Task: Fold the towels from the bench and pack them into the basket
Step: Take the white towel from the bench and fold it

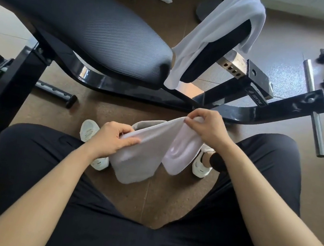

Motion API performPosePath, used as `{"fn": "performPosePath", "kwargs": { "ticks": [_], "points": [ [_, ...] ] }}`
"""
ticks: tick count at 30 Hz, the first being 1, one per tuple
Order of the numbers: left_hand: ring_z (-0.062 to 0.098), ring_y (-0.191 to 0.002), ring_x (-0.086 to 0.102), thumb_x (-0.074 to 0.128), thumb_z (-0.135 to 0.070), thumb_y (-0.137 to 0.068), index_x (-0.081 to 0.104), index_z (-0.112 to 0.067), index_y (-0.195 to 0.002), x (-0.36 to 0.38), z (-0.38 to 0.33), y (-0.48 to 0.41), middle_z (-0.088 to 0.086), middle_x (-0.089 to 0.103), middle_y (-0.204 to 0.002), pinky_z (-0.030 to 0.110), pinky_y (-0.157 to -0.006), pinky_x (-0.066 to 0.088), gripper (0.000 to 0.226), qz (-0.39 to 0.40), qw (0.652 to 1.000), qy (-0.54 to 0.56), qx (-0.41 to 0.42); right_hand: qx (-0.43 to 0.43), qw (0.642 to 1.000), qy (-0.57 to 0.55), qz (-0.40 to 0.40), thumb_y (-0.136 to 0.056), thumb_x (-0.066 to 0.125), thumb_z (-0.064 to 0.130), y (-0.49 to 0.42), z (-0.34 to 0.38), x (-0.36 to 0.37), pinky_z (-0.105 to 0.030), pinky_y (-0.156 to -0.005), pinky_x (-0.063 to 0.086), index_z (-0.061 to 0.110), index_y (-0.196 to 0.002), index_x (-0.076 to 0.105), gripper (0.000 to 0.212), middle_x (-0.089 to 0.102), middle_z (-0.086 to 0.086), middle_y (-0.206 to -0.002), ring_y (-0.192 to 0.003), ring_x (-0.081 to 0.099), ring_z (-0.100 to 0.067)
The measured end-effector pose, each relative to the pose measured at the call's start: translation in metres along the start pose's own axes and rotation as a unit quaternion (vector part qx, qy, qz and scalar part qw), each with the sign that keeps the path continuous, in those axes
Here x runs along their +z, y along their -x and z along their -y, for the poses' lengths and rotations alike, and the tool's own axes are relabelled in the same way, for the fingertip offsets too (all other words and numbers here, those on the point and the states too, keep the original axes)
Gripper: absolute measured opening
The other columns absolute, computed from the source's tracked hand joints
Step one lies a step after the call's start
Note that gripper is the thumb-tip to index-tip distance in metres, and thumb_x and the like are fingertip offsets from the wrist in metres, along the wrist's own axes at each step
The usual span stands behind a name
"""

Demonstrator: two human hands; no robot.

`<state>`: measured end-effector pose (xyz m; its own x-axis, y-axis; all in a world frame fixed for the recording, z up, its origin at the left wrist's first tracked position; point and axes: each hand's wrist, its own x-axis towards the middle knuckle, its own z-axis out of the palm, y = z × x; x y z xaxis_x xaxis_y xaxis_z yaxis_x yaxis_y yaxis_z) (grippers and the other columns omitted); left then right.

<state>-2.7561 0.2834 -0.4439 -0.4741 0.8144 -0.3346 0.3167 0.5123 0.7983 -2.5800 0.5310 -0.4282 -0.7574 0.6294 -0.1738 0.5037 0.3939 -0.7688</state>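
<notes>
So the soft white terry towel (146, 156) is up in the air between the knees, not on anything. The left hand (111, 139) pinches one end of the top edge with thumb and curled fingers, and the right hand (209, 130) pinches the other end a bit higher. My guess is they're holding it by the edge so the cloth hangs and the corners can be lined up for a fold. It's floppy stuff: the middle sags into two loose lobes and the fabric bunches up near the right hand.

A second white towel (215, 30) is draped over the small black seat pad (217, 52), both ends hanging down, so that one isn't folded yet. Next to it is the long black backrest pad (77, 22) with a fine ribbed, vinyl-looking cover, sitting on a glossy black steel frame (233, 111).

There's no basket in view, so I can't tell where the folded ones go. White sneakers (89, 131) are on the brown floor below.
</notes>
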Motion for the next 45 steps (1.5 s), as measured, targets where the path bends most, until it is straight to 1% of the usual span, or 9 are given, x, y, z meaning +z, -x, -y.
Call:
{"fn": "performPosePath", "kwargs": {
  "ticks": [5,10,14,19,25,28,33,38,45],
  "points": [
    [-0.001,-0.069,0.059,0.078,-0.023,-0.088,0.076,-0.028,-0.082,-0.011,0.006,0.004,-0.013,0.069,-0.072,0.015,-0.063,0.046,0.008,-0.063,0.998,0.026,0.008,0.060,0.994,-0.042,-0.085,-0.091,0.075,0.032,-0.008,-0.015,-0.009,-0.024,-0.075,0.053,0.019,-0.089,0.075,0.013,0.070,0.008,-0.090,-0.087,0.066,-0.009],
    [0.002,-0.076,0.067,0.077,-0.021,-0.088,0.076,-0.027,-0.089,-0.011,0.004,0.002,-0.016,0.075,-0.078,0.016,-0.069,0.054,0.006,-0.178,0.974,0.137,0.038,0.059,0.991,-0.037,-0.110,-0.092,0.073,0.029,-0.010,-0.016,-0.007,-0.028,-0.086,0.050,0.023,-0.087,0.074,0.008,0.069,0.012,-0.092,-0.097,0.064,-0.011],
    [0.014,-0.090,0.073,0.073,-0.036,-0.085,0.078,-0.028,-0.096,-0.006,-0.006,-0.001,-0.009,0.079,-0.090,0.031,-0.081,0.059,0.015,-0.226,0.949,0.215,0.037,0.036,0.992,-0.053,-0.106,-0.094,0.069,0.019,-0.004,-0.005,-0.004,-0.027,-0.082,0.051,0.026,-0.092,0.075,0.010,0.070,0.015,-0.094,-0.093,0.063,-0.008],
    [0.024,-0.100,0.072,0.071,-0.045,-0.082,0.078,-0.025,-0.100,0.009,-0.022,-0.005,-0.001,0.078,-0.098,0.046,-0.087,0.061,0.027,-0.200,0.949,0.241,0.015,0.056,0.989,-0.137,-0.029,-0.094,0.070,0.013,0.008,0.014,0.013,-0.030,-0.084,0.060,0.024,-0.099,0.079,0.015,0.074,0.010,-0.095,-0.093,0.070,-0.009],
    [0.012,-0.100,0.069,0.069,-0.028,-0.095,0.075,-0.030,-0.104,0.019,-0.030,-0.005,-0.010,0.076,-0.099,0.032,-0.085,0.058,0.011,-0.191,0.965,0.176,0.037,0.015,0.961,-0.227,0.156,-0.085,0.051,-0.024,0.021,0.034,0.020,-0.022,-0.084,0.059,0.006,-0.127,0.069,0.055,0.074,-0.003,-0.119,-0.107,0.073,-0.011],
    [0.010,-0.094,0.070,0.070,-0.027,-0.095,0.076,-0.034,-0.099,0.022,-0.029,-0.005,-0.013,0.077,-0.093,0.028,-0.081,0.059,0.010,-0.168,0.971,0.165,0.050,-0.034,0.969,-0.196,0.146,-0.092,0.061,-0.013,0.025,0.039,0.028,-0.017,-0.081,0.057,0.002,-0.120,0.072,0.033,0.077,-0.007,-0.110,-0.099,0.075,-0.010],
    [0.018,-0.094,0.074,0.076,-0.030,-0.089,0.080,-0.027,-0.098,0.025,-0.030,-0.003,-0.007,0.079,-0.093,0.039,-0.083,0.062,0.010,-0.145,0.970,0.189,0.059,-0.064,0.981,-0.140,0.118,-0.092,0.072,0.006,0.023,0.042,0.032,-0.029,-0.074,0.063,0.007,-0.105,0.078,0.014,0.079,-0.008,-0.090,-0.081,0.076,-0.019],
    [0.022,-0.092,0.075,0.078,-0.033,-0.082,0.081,-0.015,-0.099,0.028,-0.031,-0.003,-0.002,0.080,-0.093,0.048,-0.083,0.063,0.025,-0.143,0.968,0.199,0.050,-0.073,0.987,-0.093,0.109,-0.089,0.077,0.012,0.024,0.047,0.036,-0.017,-0.064,0.057,0.012,-0.092,0.079,0.003,0.077,-0.001,-0.082,-0.073,0.074,-0.011],
    [0.013,-0.102,0.073,0.070,-0.018,-0.093,0.079,-0.021,-0.107,0.032,-0.036,-0.002,-0.008,0.079,-0.102,0.031,-0.083,0.063,0.017,-0.099,0.971,0.209,0.061,-0.064,0.994,-0.055,0.068,-0.085,0.081,0.022,0.023,0.047,0.040,-0.019,-0.059,0.057,0.015,-0.084,0.077,0.008,0.072,0.008,-0.071,-0.064,0.071,-0.008]
  ]
}}
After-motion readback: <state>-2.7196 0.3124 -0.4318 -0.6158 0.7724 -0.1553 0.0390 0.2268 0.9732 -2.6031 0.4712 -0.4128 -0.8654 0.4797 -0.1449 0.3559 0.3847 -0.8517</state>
